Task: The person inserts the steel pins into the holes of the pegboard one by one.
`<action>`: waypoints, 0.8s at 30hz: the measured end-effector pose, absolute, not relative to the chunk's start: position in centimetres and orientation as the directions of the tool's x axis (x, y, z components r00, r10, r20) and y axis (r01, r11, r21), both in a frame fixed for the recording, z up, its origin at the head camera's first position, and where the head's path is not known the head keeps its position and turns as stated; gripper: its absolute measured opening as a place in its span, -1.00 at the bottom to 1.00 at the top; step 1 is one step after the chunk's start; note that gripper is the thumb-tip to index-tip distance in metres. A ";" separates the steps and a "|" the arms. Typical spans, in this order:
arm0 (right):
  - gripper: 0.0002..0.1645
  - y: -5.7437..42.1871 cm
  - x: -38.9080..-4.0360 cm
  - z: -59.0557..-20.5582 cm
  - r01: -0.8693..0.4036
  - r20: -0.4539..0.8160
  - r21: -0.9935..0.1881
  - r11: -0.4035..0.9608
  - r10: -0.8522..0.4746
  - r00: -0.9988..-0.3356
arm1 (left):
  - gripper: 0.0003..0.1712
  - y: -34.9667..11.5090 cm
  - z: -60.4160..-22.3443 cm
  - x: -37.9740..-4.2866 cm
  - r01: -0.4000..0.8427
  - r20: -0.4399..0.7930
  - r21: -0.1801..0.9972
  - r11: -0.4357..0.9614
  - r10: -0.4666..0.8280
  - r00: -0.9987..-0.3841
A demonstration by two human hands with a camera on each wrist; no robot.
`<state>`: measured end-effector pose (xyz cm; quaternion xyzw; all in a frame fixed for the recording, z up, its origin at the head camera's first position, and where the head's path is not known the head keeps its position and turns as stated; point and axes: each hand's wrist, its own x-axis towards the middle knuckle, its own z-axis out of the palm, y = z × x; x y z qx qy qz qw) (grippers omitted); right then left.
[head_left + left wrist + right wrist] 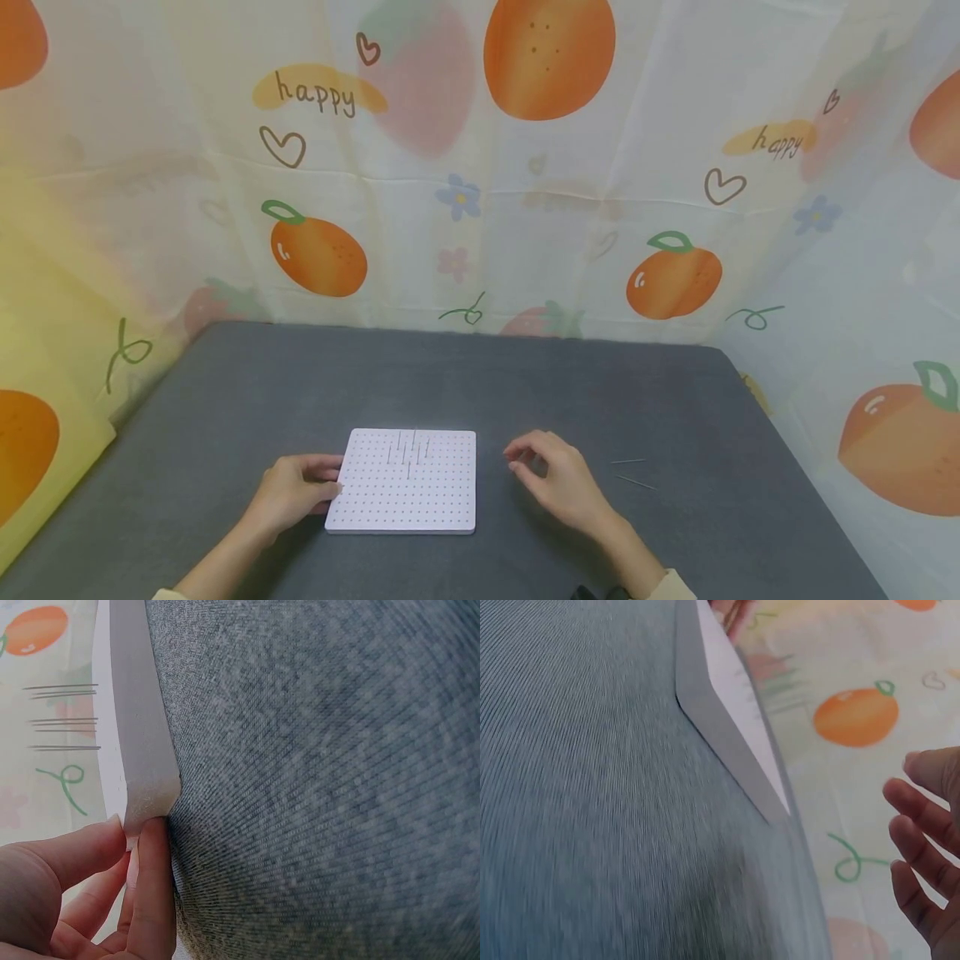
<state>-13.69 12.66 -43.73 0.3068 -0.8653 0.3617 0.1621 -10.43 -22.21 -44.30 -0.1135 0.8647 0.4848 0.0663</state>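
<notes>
A white square pegboard [405, 505] with rows of small holes lies on the table. Several thin metal pins [408, 471] stand upright in its far half. My left hand [288, 490] pinches the board's left edge, thumb on top; in the left wrist view the fingers press against the underside and side of the corner. To the right of the board, apart from it, my right hand [558, 482] hovers with loosely bent fingers. The right wrist view shows nothing between its fingers [919, 840].
Two loose pins, one farther back [628, 461] and one nearer [636, 482], lie on the dark grey table [480, 375] to the right of my right hand. Behind the table hangs a curtain [480, 233] printed with oranges. Something small and black [600, 593] shows at the right wrist.
</notes>
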 end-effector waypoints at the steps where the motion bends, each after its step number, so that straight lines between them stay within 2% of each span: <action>1: -0.74 13.1 -13.7 -43.8 -0.645 0.501 -0.532 0.548 -0.411 -0.762 | -0.52 -22.2 -44.3 -10.4 -0.260 -0.224 0.824 0.504 -0.132 -0.965; 17: -0.61 18.9 -13.3 -43.9 -0.552 0.512 -0.582 0.597 -0.258 -0.819 | -0.54 -22.1 -44.4 -10.5 -0.274 -0.232 0.818 0.505 -0.147 -0.962; 24: -0.66 21.5 -13.1 -44.5 -0.451 0.462 -0.598 0.662 -0.175 -0.870 | -0.54 -22.1 -44.3 -10.4 -0.269 -0.228 0.822 0.503 -0.142 -0.963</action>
